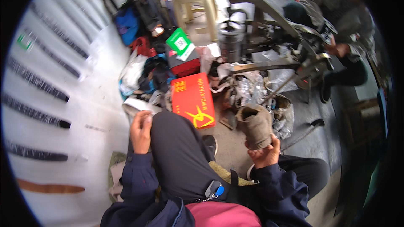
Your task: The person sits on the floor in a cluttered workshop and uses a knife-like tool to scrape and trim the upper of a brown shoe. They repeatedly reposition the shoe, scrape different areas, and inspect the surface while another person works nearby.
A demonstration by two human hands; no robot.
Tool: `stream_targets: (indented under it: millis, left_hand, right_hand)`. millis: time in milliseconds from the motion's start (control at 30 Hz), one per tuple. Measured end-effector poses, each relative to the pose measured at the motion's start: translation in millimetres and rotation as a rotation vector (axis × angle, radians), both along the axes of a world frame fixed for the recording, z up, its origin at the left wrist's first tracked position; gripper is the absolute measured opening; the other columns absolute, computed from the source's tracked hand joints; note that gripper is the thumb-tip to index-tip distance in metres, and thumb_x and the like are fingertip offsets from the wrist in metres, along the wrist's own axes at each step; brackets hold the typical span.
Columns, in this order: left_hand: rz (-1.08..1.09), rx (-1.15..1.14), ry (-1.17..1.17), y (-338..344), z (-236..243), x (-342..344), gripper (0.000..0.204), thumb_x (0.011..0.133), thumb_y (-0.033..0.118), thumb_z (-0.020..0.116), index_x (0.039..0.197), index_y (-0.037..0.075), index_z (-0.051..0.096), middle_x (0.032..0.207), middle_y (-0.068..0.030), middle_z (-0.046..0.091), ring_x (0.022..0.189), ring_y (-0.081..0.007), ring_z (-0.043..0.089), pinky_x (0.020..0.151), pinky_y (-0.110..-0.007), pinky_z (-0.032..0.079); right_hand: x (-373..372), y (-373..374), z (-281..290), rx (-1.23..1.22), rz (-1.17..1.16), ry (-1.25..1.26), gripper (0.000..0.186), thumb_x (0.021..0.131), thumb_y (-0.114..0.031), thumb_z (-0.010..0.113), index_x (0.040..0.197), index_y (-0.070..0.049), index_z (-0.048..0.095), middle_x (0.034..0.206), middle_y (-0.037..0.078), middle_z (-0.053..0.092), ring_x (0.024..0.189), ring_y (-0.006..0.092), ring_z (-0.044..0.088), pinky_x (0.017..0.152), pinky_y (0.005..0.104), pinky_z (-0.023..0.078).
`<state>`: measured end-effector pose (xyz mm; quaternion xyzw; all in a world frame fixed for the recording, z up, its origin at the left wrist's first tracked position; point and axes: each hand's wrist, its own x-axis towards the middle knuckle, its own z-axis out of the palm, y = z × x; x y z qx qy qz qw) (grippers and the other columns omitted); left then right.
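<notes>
Two hands are busy at a cluttered spot on the floor, beside a pale corrugated wall (63, 80) that fills the whole left side. Biggest of the gear is the dark metal machine (273, 33) with its long curved arm, standing across the far side; another person (341, 21) in grey crouches at its right end, one hand at the mechanism. Behind it a cream plastic stool (194, 0) stands out of the way, and a heap of bags and clothes (145, 21) is pushed up against the wall, seemingly to keep the middle free.

Closer in, a flat red box (193, 100) lies on the floor just beyond the seated person's raised knee, within easy reach. Crumpled clear plastic (252, 86) sits between it and the machine's base.

Next down in size is the worn grey-brown boot (255, 125). The right hand (264, 153) has its grip closed around the lower end of the boot, holding it upright with the open top turned away from the person, so the shaft and mouth face the light. It hangs in the air above the floor, right of the knee.

The left hand (141, 131) is closed on the edge of a whitish rolled sheet (136, 106) lying by the wall, left of the knee, fingers curled over it.

Smallest, a bunch of keys with a blue tag (214, 191) hangs at the person's waist.
</notes>
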<state>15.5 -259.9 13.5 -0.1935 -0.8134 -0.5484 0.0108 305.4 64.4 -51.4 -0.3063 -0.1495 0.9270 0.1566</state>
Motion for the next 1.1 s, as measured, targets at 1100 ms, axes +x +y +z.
stream_targets:
  millis: [1100]
  left_hand:
    - [0.158,-0.762,0.190,-256.5,50.7,179.3,0.024,0.086,0.019,0.071,0.100,-0.001,0.072,0.108,-0.0204,0.069,0.103,-0.0402,0.064,0.091,-0.043,0.052]
  right_hand:
    - [40.6,33.0,27.2,0.113,-0.325,-0.062,0.058,0.091,-0.045,0.064,0.131,-0.005,0.058,0.124,0.015,0.068,0.107,0.0345,0.068,0.073,0.0420,0.059]
